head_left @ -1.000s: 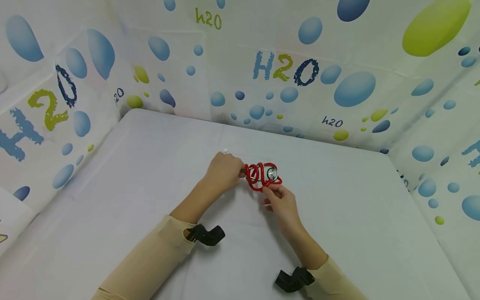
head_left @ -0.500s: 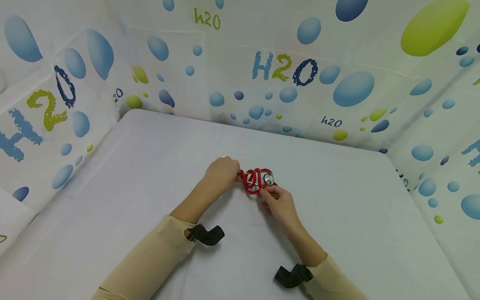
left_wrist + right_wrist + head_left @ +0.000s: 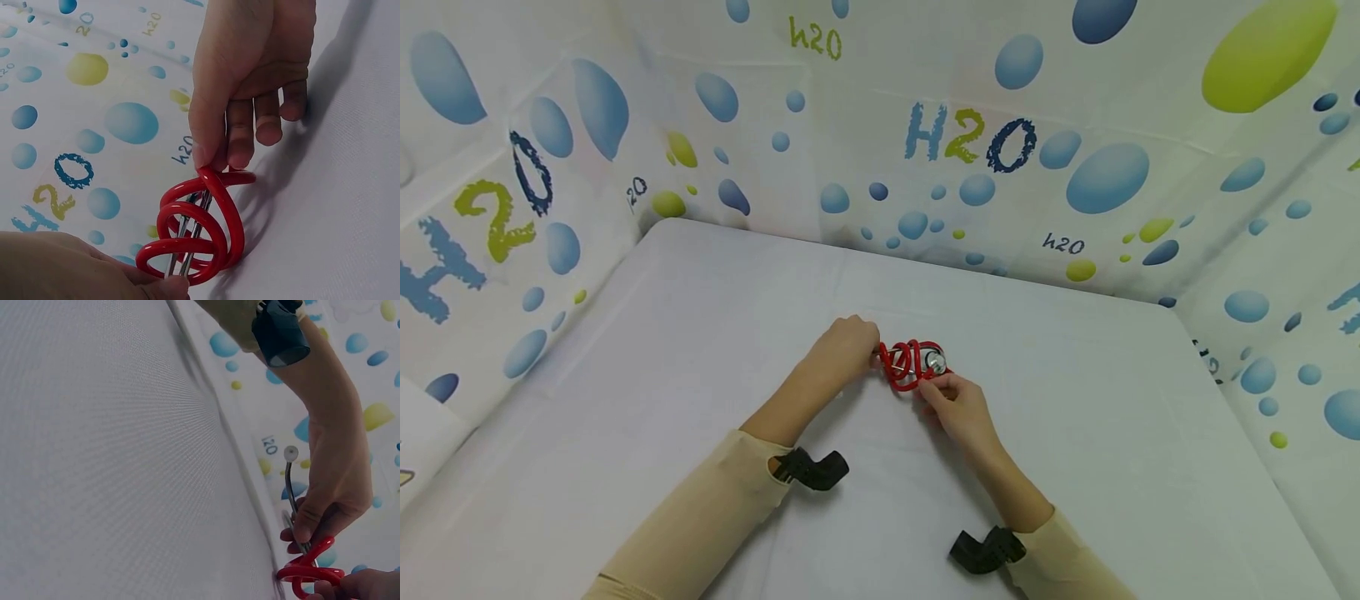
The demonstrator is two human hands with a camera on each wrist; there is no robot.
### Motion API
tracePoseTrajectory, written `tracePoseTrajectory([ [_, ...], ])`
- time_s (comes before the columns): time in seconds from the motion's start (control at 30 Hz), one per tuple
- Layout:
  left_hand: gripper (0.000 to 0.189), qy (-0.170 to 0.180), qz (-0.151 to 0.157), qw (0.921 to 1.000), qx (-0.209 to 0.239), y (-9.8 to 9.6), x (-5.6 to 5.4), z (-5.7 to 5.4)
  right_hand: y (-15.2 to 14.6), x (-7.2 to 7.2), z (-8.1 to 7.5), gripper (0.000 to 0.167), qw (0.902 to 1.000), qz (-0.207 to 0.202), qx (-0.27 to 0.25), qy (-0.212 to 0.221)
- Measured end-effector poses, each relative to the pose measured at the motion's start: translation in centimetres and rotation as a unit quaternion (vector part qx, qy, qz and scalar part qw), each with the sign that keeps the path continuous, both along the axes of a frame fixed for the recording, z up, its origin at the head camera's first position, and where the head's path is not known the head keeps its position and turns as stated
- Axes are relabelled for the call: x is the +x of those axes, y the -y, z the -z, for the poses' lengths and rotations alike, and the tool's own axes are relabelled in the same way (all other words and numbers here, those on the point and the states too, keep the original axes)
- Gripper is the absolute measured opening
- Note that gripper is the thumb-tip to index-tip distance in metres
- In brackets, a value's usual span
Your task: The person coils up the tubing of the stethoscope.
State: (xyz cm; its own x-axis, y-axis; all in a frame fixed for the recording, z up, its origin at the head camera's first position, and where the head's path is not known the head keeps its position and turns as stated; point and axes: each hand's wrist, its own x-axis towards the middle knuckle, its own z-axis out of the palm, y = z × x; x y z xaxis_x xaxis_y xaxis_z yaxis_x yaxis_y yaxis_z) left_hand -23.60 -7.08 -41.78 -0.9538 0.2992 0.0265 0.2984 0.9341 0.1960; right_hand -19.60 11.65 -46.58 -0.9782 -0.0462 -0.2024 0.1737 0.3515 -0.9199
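Note:
A stethoscope [image 3: 904, 365] with red tubing is held just above the white table. Its tubing is wound in loops around the metal ear tubes, and the round silver chest piece [image 3: 935, 362] faces up at the right end. My left hand [image 3: 842, 350] grips the ear tubes at the left end. One eartip [image 3: 290, 454] sticks out past that hand in the right wrist view. Thumb and index finger of my right hand [image 3: 958, 408] pinch the red tubing at the near right side. In the left wrist view, that hand's other fingers hang loosely curled.
A white cloth [image 3: 1097, 417] covers the table. White curtains [image 3: 865, 158] printed with blue and green drops and "H2O" stand behind it and at both sides. Black curved camera mounts [image 3: 816, 471] sit at both wrists.
Both hands have shifted slightly left and toward me with the stethoscope. A shiny tip that showed above the left hand is now hidden. Over the last half second, little has moved.

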Motion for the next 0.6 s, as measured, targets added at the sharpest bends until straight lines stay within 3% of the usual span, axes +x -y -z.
tracePoseTrajectory([
  [0.33,0.009,0.005,-0.005,0.9998,-0.020,0.2,0.3,-0.3,-0.4,0.2,-0.9,0.021,0.9998,-0.015,0.005,-0.014],
  [0.6,0.008,0.019,-0.029,0.9992,-0.019,0.3,0.5,-0.5,-0.8,-0.1,-1.6,0.022,0.9998,-0.009,0.006,-0.015],
])
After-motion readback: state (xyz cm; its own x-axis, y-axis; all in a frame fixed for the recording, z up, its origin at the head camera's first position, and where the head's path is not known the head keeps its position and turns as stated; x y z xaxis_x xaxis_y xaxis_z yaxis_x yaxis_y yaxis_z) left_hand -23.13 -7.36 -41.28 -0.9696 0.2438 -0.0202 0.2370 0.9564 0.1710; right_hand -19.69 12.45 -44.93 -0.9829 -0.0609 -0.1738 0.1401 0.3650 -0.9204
